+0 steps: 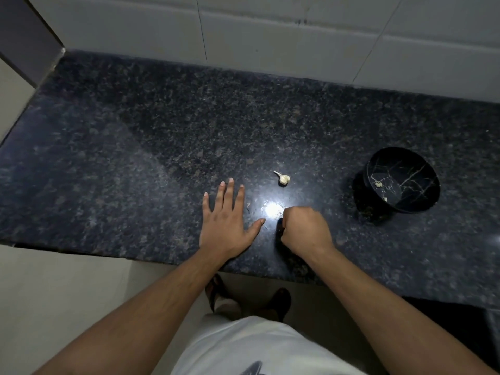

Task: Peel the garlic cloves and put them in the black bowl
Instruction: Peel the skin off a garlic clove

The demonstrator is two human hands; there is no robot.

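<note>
A small garlic bulb [282, 179] with its stalk lies on the dark granite counter [135, 158], a little beyond my hands. The black marbled bowl [422, 198] stands at the right, and two small pale cloves [378, 184] lie inside it. My left hand [227, 223] rests flat on the counter with straight, spread fingers, left of the bulb. My right hand [304, 230] is curled into a fist, knuckles down on the counter, between the left hand and the bowl. Whatever is under or inside the fist is hidden.
A tiny scrap of garlic skin [248, 205] lies beside my left fingers. A bright light glare [273, 211] sits between the hands. White wall tiles [270, 36] back the counter. The counter's front edge runs just below my wrists.
</note>
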